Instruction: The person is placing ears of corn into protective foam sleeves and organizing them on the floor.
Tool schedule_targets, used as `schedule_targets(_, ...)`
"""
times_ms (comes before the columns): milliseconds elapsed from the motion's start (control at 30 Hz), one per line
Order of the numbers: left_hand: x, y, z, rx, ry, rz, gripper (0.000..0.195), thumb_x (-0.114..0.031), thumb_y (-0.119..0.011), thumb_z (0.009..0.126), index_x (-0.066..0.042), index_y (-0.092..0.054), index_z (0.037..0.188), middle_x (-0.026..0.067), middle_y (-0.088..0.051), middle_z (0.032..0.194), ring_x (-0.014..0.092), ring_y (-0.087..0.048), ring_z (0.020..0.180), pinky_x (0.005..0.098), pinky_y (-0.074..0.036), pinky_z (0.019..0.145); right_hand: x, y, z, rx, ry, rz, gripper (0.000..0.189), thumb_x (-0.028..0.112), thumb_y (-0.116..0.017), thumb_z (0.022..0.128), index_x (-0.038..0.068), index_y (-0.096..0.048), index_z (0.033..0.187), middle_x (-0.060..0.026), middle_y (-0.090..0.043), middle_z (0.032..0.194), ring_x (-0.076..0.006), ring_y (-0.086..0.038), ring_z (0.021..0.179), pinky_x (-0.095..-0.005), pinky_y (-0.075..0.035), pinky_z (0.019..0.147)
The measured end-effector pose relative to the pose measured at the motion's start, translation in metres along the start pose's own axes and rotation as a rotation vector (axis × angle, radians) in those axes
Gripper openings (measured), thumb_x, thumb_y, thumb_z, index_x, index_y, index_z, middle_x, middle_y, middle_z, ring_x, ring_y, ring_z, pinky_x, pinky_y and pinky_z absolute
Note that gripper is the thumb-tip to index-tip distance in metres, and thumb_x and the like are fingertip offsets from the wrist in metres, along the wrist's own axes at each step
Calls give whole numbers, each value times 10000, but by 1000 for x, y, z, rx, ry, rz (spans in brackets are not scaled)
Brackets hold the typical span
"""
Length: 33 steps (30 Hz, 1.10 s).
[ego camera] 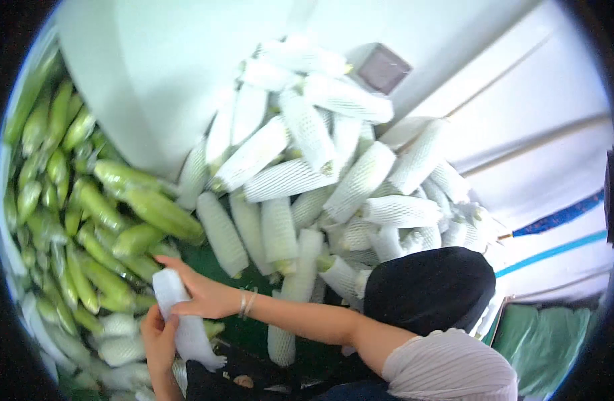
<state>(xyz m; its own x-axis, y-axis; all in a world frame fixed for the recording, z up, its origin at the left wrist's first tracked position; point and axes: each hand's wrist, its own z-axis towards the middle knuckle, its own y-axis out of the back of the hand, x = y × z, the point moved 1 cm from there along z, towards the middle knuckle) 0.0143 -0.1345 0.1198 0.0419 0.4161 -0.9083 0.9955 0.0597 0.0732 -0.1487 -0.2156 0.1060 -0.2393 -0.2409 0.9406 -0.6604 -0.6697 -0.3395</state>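
Observation:
My right hand, with thin bands at its wrist, grips the upper part of a white foam net sleeve. On the lower left side of the same sleeve is my left hand, its thumb pressed against it. The foam hides whatever is inside. Long green vegetables, many in shiny clear film, are heaped left of my hands. Beyond and to the right lies a large pile of similar pieces in white foam net sleeves, some with pale green ends showing.
A dark square block sits by the pale wall behind the pile. A rounded black cloth-covered shape is beside my right arm. Green sheeting hangs or lies at the lower right. More foam-wrapped pieces lie at the lower left.

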Motion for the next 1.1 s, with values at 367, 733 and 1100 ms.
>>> schedule_targets(367,48,-52,3,-267,101,-750,312,-254,-418,931,-46,-486,1154,97,-569,1044,192,-569,877,330,-475,769,-87,-19,-12,-322,-194,420,173,177,-641,824,58,-563,922,-5,-555,789,-86,-536,746,-249,-454,666)
schedule_targets(733,104,-58,-15,-311,287,-688,298,-177,-620,835,-26,-550,1081,54,-599,960,138,-548,850,272,-446,755,-136,-18,-64,-387,-151,-358,165,186,-545,860,41,-611,817,-24,-589,704,-106,-528,638,-288,-446,565)
schedule_targets(1100,127,-48,-58,-615,5,-705,272,-70,-588,836,-42,-474,1081,140,-597,930,171,-602,783,331,-503,635,-123,-11,-56,-241,-723,767,318,186,-523,908,-5,-491,1161,-82,-596,1066,-188,-586,922,-325,-470,815)
